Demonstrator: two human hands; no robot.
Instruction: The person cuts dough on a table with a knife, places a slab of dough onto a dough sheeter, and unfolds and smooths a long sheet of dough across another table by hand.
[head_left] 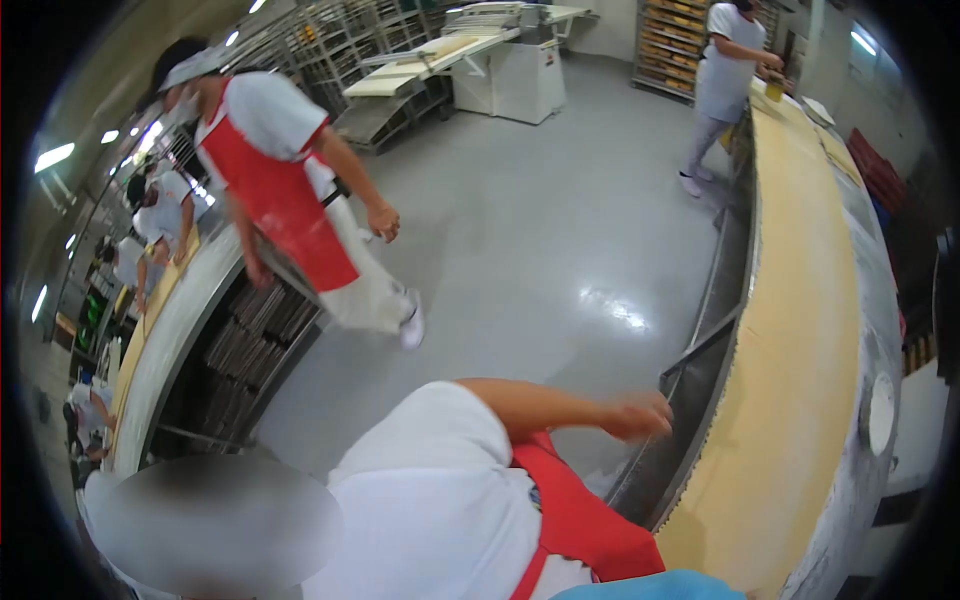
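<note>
Neither my left hand nor my right hand shows in the head view. A piece of light blue fabric (655,587) enters at the bottom edge; I cannot tell what it belongs to. Right in front of me is a co-worker in a white shirt (420,500) and a red apron (590,510). That person's hand (640,415) is smeared by motion beside the long work table. A long sheet of pale yellow dough (790,330) lies along that table, running away from me.
Another person in a red apron (275,190) stands on the grey floor (500,220) by the left table (190,310), where several people work. A person (730,70) stands at the right table's far end. Behind are a dough sheeter (510,75) and a loaded rack (670,45).
</note>
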